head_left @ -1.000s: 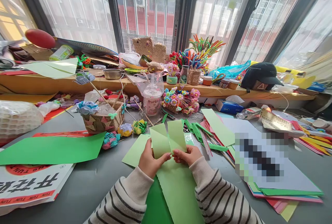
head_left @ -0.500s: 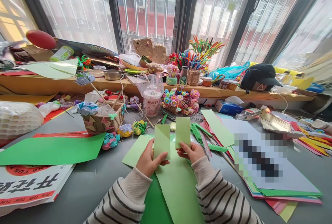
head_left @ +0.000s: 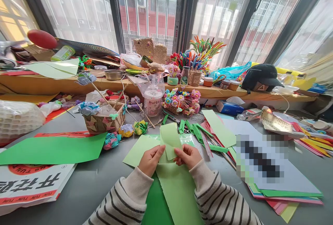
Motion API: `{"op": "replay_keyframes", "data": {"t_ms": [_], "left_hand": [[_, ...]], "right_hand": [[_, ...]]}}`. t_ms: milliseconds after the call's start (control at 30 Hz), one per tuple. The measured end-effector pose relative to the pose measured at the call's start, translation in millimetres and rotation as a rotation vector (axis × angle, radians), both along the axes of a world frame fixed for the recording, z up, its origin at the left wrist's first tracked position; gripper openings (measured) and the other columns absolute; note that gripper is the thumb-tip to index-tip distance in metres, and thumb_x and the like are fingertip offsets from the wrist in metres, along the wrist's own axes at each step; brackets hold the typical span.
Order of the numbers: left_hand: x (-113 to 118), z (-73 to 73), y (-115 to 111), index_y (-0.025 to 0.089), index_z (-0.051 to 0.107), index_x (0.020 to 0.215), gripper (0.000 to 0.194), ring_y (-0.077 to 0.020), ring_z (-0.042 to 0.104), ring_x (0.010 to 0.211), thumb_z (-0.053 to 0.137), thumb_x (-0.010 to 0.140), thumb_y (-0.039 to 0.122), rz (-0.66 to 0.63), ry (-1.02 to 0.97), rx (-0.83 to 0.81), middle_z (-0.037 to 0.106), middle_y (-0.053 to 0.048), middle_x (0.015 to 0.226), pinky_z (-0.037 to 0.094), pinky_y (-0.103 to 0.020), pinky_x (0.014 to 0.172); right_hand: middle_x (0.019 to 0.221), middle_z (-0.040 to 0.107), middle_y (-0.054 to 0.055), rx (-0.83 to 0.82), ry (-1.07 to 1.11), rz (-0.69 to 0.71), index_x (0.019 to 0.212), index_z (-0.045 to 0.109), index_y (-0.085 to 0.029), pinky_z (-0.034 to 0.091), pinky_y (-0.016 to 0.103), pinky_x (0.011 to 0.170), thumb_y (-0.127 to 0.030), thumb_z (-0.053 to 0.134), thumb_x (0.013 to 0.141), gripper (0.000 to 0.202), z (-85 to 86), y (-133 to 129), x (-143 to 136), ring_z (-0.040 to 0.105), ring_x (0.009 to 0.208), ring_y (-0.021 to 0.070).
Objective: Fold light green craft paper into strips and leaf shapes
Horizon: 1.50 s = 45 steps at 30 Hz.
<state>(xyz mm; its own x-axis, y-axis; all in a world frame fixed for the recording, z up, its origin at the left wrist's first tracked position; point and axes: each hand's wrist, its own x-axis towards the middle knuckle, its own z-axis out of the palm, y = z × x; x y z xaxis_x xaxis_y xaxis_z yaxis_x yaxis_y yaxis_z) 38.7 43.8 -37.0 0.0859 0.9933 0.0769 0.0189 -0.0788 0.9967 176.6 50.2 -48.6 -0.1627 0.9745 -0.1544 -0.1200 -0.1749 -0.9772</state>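
Two small light green paper pieces (head_left: 170, 137) overlap between my hands, with the front one slightly bent. My left hand (head_left: 151, 161) is closed, pinching the pieces along their left side between thumb and fingers. On the other side, my right hand (head_left: 189, 156) pinches the lower right corner of the front piece. Beneath both hands lies a long light green paper strip (head_left: 179, 190) with a rough left edge. A darker green sheet (head_left: 156, 204) shows under it, and another light green sheet (head_left: 140, 150) lies left of the fingers.
Folded green paper strips (head_left: 197, 133) and a pink ruler (head_left: 206, 145) lie right of my hands. A stack of coloured paper (head_left: 286, 169) is farther right. Behind stand a basket (head_left: 101, 122), a lidded cup (head_left: 153, 103) and small flowers (head_left: 179, 100). A green sheet (head_left: 52, 148) lies left.
The two small paper pieces, held apart before, have come together and now overlap. My right hand has moved left and grips the front piece's lower corner.
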Motion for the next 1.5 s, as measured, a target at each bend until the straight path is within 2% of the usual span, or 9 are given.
{"op": "replay_keyframes", "data": {"t_ms": [100, 367, 633, 867, 1033, 1167, 1233, 1400, 1500], "left_hand": [[0, -2.5, 0, 0.015, 0.054, 0.046, 0.025, -0.0100, 0.042, 0.043, 0.054, 0.060, 0.036, 0.016, 0.075, 0.010, 0.046, 0.004, 0.041, 0.036, -0.020, 0.044], [0, -1.0, -1, 0.016, 0.064, 0.069, 0.020, -0.0158, 0.053, 0.059, 0.056, 0.060, 0.031, -0.066, -0.029, -0.061, 0.062, 0.000, 0.059, 0.041, -0.023, 0.054], [-2, 0.2, 1, 0.012, 0.063, 0.075, 0.027, -0.0144, 0.053, 0.058, 0.051, 0.064, 0.035, -0.030, -0.137, -0.136, 0.063, -0.002, 0.059, 0.042, -0.023, 0.055], [-2, -2.6, 2, 0.012, 0.060, 0.071, 0.027, -0.0143, 0.053, 0.057, 0.053, 0.062, 0.036, -0.035, -0.215, -0.151, 0.060, -0.002, 0.059, 0.042, -0.025, 0.057], [-1, -5.4, 1, 0.013, 0.055, 0.052, 0.029, -0.0087, 0.042, 0.044, 0.051, 0.061, 0.040, -0.021, -0.039, -0.082, 0.048, 0.003, 0.045, 0.036, -0.021, 0.044], [-1, -6.2, 1, 0.012, 0.055, 0.052, 0.031, -0.0088, 0.041, 0.043, 0.050, 0.061, 0.042, -0.029, 0.093, -0.063, 0.046, 0.003, 0.043, 0.033, -0.020, 0.041], [-1, -6.2, 1, 0.012, 0.057, 0.056, 0.030, -0.0109, 0.045, 0.047, 0.050, 0.061, 0.040, -0.058, 0.092, -0.073, 0.051, 0.001, 0.047, 0.036, -0.021, 0.045], [0, -7.4, 0, 0.012, 0.059, 0.061, 0.025, -0.0125, 0.050, 0.054, 0.050, 0.064, 0.035, -0.232, 0.045, -0.114, 0.058, -0.001, 0.057, 0.039, -0.022, 0.052], [1, -7.9, -1, 0.012, 0.060, 0.060, 0.026, -0.0114, 0.049, 0.051, 0.050, 0.065, 0.035, -0.289, 0.087, -0.111, 0.059, -0.001, 0.055, 0.039, -0.021, 0.048]], "right_hand": [[0.039, 0.050, -0.003, 0.055, -0.098, 0.039, 0.049, 0.043, -0.015, 0.038, 0.020, 0.040, -0.045, 0.060, 0.048, 0.034, -1.4, -1, -1, 0.047, 0.037, 0.0082], [0.044, 0.043, -0.004, 0.286, -0.363, -0.080, 0.053, 0.051, -0.015, 0.033, 0.019, 0.040, -0.040, 0.056, 0.056, 0.026, 7.1, 0, 7, 0.040, 0.042, 0.0074], [0.037, 0.038, -0.007, 0.216, -0.116, -0.203, 0.053, 0.049, -0.015, 0.030, 0.018, 0.034, -0.041, 0.056, 0.056, 0.027, -0.7, 6, 11, 0.034, 0.032, 0.0050], [0.036, 0.038, -0.007, 0.234, -0.127, -0.167, 0.051, 0.047, -0.015, 0.028, 0.017, 0.034, -0.038, 0.056, 0.057, 0.026, 1.5, 3, 9, 0.033, 0.032, 0.0040], [0.037, 0.038, -0.007, 0.229, -0.215, -0.091, 0.049, 0.045, -0.015, 0.029, 0.018, 0.034, -0.040, 0.056, 0.058, 0.029, 4.9, 0, 5, 0.034, 0.034, 0.0045], [0.038, 0.039, -0.006, 0.243, -0.256, -0.048, 0.048, 0.045, -0.015, 0.028, 0.018, 0.035, -0.040, 0.057, 0.056, 0.029, 5.5, 0, 5, 0.034, 0.035, 0.0049], [0.039, 0.040, -0.006, 0.238, -0.253, -0.053, 0.049, 0.047, -0.015, 0.028, 0.018, 0.035, -0.042, 0.057, 0.055, 0.029, 3.9, 1, 5, 0.034, 0.035, 0.0048], [0.043, 0.040, -0.007, 0.220, -0.149, -0.227, 0.069, 0.051, -0.014, 0.024, 0.018, 0.032, -0.044, 0.060, 0.051, 0.036, -3.4, 7, 6, 0.031, 0.033, 0.0038], [0.039, 0.038, -0.008, 0.194, -0.116, -0.205, 0.059, 0.049, -0.015, 0.021, 0.018, 0.030, -0.044, 0.059, 0.051, 0.032, -4.4, 7, 7, 0.027, 0.030, 0.0027]]}}
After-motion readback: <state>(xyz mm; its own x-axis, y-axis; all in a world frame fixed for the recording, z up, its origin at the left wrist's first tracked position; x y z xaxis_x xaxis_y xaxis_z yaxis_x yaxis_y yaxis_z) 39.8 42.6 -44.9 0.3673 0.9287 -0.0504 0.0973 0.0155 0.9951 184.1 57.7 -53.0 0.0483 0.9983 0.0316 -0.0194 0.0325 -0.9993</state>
